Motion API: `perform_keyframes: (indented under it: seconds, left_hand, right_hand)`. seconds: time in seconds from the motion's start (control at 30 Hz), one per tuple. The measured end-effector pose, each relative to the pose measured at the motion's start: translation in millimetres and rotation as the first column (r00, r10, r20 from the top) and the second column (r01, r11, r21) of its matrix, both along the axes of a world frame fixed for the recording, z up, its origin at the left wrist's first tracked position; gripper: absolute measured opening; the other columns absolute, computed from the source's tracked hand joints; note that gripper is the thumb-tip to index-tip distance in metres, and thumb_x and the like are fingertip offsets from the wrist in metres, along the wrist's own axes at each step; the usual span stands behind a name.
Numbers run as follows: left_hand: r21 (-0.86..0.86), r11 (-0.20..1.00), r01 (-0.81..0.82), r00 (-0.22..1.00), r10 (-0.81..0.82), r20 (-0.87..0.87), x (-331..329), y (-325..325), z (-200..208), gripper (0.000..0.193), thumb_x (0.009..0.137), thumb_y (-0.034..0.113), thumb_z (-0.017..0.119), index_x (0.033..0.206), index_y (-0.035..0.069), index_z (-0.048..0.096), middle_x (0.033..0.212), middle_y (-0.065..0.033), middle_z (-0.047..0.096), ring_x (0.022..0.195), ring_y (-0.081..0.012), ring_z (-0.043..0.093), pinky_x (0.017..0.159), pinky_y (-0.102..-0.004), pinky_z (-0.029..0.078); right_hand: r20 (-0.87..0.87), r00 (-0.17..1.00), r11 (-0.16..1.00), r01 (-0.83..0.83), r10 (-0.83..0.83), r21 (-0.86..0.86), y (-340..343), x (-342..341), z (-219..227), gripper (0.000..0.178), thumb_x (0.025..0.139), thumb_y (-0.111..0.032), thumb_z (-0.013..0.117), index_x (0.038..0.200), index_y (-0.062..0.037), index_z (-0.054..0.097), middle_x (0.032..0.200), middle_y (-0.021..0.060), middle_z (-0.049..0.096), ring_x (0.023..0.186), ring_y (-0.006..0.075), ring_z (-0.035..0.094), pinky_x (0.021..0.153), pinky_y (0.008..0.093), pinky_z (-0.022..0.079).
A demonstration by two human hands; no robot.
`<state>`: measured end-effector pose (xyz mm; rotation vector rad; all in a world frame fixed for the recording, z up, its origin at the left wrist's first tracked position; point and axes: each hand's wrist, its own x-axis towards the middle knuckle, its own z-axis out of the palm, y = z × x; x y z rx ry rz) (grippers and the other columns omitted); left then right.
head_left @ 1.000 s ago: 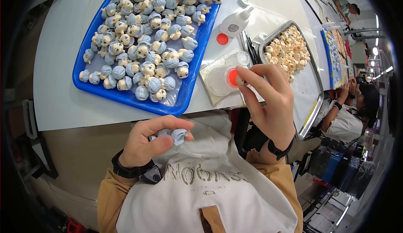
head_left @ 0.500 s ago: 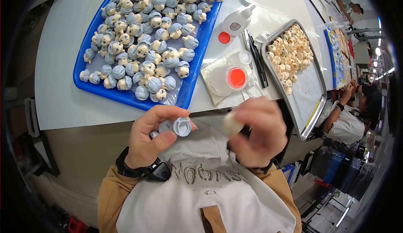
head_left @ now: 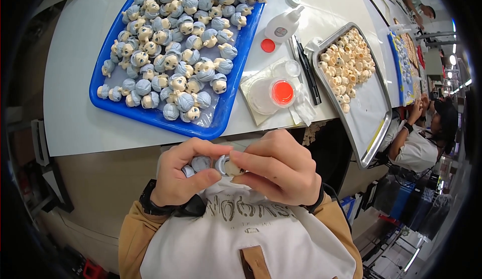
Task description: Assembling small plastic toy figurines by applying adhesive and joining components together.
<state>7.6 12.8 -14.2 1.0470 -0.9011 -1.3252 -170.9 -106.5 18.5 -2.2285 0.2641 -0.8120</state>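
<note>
Close to my body, below the table's front edge, both hands meet. My left hand [head_left: 178, 173] is closed around a pale blue-grey doll hair piece [head_left: 202, 163], its rounded lobes showing between thumb and fingers. In the fingertips of my right hand [head_left: 281, 166] is a cream doll face piece [head_left: 233, 169], held against the open rim of the hair piece. My fingers partly cover the join, so how far the two fit together cannot be made out.
A blue tray [head_left: 227, 109] of blue-haired doll heads stands ahead. To its right are a white squeeze bottle [head_left: 283, 25], a jar [head_left: 263, 95] with a red-orange top, and black tweezers [head_left: 307, 73]. A metal tray [head_left: 369, 116] holds cream parts. A co-worker [head_left: 419, 148] sits far right.
My right hand has moved left with the cream face piece and brought it against the hair piece. My left hand has turned slightly and stays around the hair piece.
</note>
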Motion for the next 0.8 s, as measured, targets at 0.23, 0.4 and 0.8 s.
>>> perform_keyframes:
  seconds: [0.23, 0.4, 0.8]
  left_hand:
    - [0.027, 0.996, 0.086, 0.992, -0.083, -0.095, 2, 1, -5, 0.043, 0.089, 0.013, 0.064, 0.126, -0.004, 0.050, 0.118, -0.0105, 0.060, 0.102, -0.0118, 0.058, 0.086, -0.0248, 0.046]
    - [0.185, 0.968, 0.167, 0.948, -0.107, -0.300, -2, -3, 9, 0.054, 0.089, 0.013, 0.062, 0.135, -0.004, 0.038, 0.134, -0.0124, 0.047, 0.111, -0.0145, 0.055, 0.089, -0.0261, 0.045]
    - [0.189, 0.940, 0.283, 0.959, -0.278, -0.053, 13, -3, -5, 0.040, 0.081, 0.035, 0.072, 0.099, 0.000, 0.061, 0.088, 0.0005, 0.060, 0.077, -0.0062, 0.051, 0.068, -0.0203, 0.042]
  right_hand:
    - [-0.016, 0.999, 0.994, 0.046, -0.048, -0.098, 7, 9, 1, 0.041, 0.066, -0.017, 0.076, 0.102, 0.0005, 0.064, 0.088, 0.0068, 0.060, 0.072, 0.0221, 0.056, 0.060, 0.0334, 0.043]
    - [0.000, 0.984, 0.959, 0.174, -0.179, -0.225, 14, 12, -13, 0.038, 0.066, -0.022, 0.073, 0.098, -0.0021, 0.064, 0.090, 0.0048, 0.060, 0.075, 0.0214, 0.056, 0.062, 0.0327, 0.043]
    - [-0.038, 0.996, 0.986, 0.073, -0.080, -0.151, 11, 1, -3, 0.050, 0.076, -0.044, 0.069, 0.108, -0.0060, 0.064, 0.098, 0.0060, 0.061, 0.087, 0.0231, 0.058, 0.072, 0.0337, 0.043]
